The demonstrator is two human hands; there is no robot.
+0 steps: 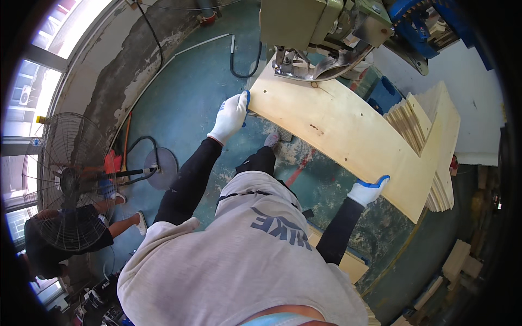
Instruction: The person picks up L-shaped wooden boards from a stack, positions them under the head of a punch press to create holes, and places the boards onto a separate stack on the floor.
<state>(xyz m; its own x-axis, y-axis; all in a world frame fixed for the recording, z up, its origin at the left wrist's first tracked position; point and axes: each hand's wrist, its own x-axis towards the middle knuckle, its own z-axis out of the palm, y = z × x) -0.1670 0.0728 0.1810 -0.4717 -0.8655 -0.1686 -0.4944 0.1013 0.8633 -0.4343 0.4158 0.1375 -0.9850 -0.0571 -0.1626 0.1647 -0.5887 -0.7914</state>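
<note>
Grey shirt (217,271), nearest, lower centre. Caged fan (68,185), far left, before a seated person in dark clothes (65,231). Left hand (231,117), white glove, closed on the left end of a pale wooden board (337,117). Green machine (304,24), far, above the board's far left end. Right hand (370,191), gloved, closed on its near edge, right. Stacked panels (446,125), far right.
</note>
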